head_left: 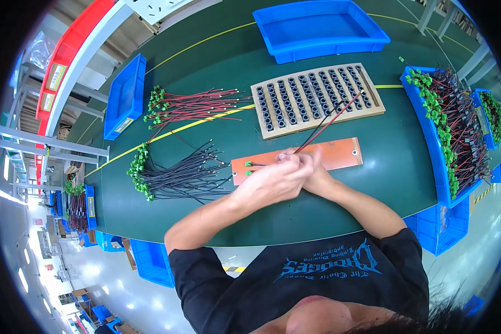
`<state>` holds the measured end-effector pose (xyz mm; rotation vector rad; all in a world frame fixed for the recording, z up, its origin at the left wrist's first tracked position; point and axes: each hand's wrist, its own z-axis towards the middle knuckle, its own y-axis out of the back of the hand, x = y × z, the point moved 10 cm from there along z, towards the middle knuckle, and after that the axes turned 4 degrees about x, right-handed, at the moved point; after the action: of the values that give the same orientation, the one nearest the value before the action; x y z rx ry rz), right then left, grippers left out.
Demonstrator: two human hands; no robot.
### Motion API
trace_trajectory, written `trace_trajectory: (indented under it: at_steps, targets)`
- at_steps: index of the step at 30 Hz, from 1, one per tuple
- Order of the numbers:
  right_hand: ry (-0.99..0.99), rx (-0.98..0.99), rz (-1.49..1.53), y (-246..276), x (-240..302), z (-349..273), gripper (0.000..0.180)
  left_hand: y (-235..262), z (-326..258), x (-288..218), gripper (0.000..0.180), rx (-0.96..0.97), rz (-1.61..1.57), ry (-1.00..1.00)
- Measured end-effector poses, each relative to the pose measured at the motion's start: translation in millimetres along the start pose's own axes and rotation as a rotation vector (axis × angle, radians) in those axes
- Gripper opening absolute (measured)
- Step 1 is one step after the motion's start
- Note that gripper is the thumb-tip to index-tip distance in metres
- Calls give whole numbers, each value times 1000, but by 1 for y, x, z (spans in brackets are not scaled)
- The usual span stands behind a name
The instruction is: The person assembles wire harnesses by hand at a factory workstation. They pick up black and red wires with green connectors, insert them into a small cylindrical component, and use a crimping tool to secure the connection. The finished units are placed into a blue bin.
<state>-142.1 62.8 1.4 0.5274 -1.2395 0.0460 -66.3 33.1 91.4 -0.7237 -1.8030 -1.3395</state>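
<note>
Wires (330, 122), two, one red and one black, slant up from mid-frame, pinched in the left hand (275, 181); the right hand's (319, 181) grip is hidden. One orange board (342, 155) lies beneath; one red bundle (200, 104) and one black bundle (175, 177) lie centre-left.

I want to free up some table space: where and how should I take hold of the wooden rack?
Probably hold the wooden rack by its two short ends, coming from left and right at once. It lies flat and long sideways, and rows of black tubes fill most of its top, leaving bare wood at either end. Mind the red and black wires reaching over its right part.
</note>
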Motion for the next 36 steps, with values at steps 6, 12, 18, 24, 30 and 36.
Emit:
trace_trajectory:
  at_steps: [6,12,18,24,30,36]
  targets:
    - [-230,118,92,-4,-4,3,22,-7,-15,39,30,-20,-371,214]
    - [-318,104,250,-5,-3,3,28,-34,-59,66,43,102,-312,498]
    - [-282,93,223,-3,0,3,28,-72,-123,85,36,-360,-874,1145]
    - [-277,72,279,-9,-8,-1,24,-128,-68,-12,20,-1114,-2035,1591]
    - [-134,40,70,9,14,-3,18,-131,-53,-24,20,-1118,-2016,1572]
    - [268,53,-517,15,71,-11,22,-130,-66,-24,19,-1016,-1833,1677]
